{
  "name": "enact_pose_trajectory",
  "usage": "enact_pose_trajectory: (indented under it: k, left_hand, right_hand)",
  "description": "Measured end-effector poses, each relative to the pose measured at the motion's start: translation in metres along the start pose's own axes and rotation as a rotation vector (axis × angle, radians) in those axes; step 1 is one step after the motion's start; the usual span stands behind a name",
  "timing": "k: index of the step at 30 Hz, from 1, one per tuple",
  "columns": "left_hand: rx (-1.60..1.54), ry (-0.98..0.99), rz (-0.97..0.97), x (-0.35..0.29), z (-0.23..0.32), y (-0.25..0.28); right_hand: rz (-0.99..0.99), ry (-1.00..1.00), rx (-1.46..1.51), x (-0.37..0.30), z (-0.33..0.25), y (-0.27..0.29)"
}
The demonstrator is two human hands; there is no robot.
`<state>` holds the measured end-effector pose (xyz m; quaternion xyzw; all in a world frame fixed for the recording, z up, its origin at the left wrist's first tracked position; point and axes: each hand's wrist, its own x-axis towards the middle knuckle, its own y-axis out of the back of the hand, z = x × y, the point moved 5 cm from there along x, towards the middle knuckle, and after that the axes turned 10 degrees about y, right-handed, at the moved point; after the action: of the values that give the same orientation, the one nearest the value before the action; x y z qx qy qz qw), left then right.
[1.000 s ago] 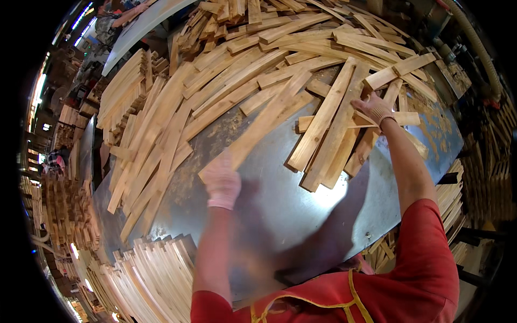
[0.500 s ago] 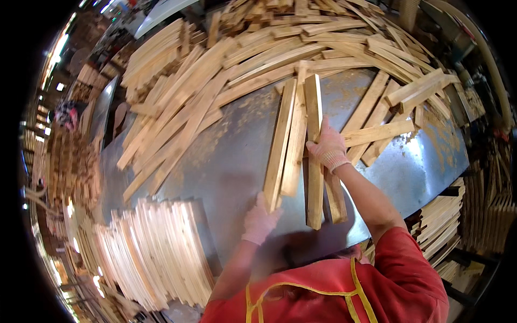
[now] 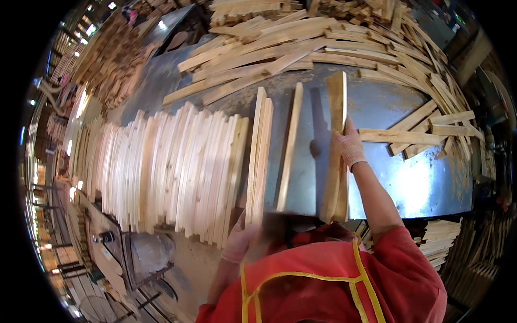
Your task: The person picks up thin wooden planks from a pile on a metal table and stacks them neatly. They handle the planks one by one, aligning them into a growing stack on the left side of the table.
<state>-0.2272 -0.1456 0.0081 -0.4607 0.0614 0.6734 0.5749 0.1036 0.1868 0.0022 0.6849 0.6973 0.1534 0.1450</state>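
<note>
My left hand [image 3: 240, 240], in a pale work glove, is closed round the near end of a pair of wooden slats [image 3: 259, 156]. Those slats lie side by side, just right of a long row of slats [image 3: 172, 167] set close together. My right hand [image 3: 350, 147], gloved too, grips more wooden slats [image 3: 336, 151] at mid-length; their exact number is hidden by overlap. Between the two hands one lone slat [image 3: 290, 148] rests on the metal table [image 3: 301, 188], apart from both. Fingers of my left hand are partly blurred.
Loose slats [image 3: 280, 51] are heaped across the far side of the table. At the right a few cross each other, one slat [image 3: 399, 136] pointing toward my right hand. Stacked wood [image 3: 439, 237] sits below the table's right edge; a cart-like frame [image 3: 145, 258] stands lower left.
The view has swung left. My left hand has brought its slats beside the row. One slat now lies alone between my hands, and my right hand still holds its slats.
</note>
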Motion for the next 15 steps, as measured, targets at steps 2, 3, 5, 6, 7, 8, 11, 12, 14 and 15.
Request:
enact_pose_trajectory:
  k: [2, 3, 5, 6, 7, 8, 11, 12, 14, 15]
  left_hand:
    - [0.009, -0.037, 0.085, -0.009, -0.004, 0.01]
    - [0.048, -0.063, 0.085, -0.011, -0.003, 0.011]
    - [0.11, -0.116, 0.11, -0.018, -0.003, 0.016]
    - [0.155, -0.138, 0.111, -0.019, -0.001, 0.014]
    - [0.432, -0.131, 0.232, -0.016, -0.007, 0.033]
    - [0.718, -0.123, 0.344, -0.005, -0.012, 0.059]
    - [1.412, -0.383, 0.688, -0.003, 0.026, 0.017]
    - [1.604, -0.537, 0.816, -0.003, 0.043, -0.012]
    - [1.711, -0.48, 0.834, 0.016, 0.041, -0.022]
    - [1.801, -0.503, 0.849, 0.029, 0.037, -0.022]
  right_hand:
    - [-0.032, -0.023, 0.136, -0.017, -0.012, -0.045]
    - [-0.033, -0.016, 0.234, -0.022, -0.01, -0.07]
    - [-0.135, -0.148, 0.156, -0.053, -0.058, -0.123]
    - [-0.136, -0.078, 0.006, -0.063, -0.057, -0.149]
    - [-0.248, 0.008, -0.234, -0.084, -0.1, -0.164]
    - [-0.421, 0.03, -0.208, -0.101, -0.112, -0.187]
    - [-0.616, 0.063, -0.153, -0.121, -0.103, -0.223]
    - [-0.669, 0.084, -0.101, -0.121, -0.095, -0.224]
    - [-0.771, 0.045, 0.196, -0.115, -0.071, -0.211]
    - [-0.803, 0.022, 0.336, -0.107, -0.059, -0.191]
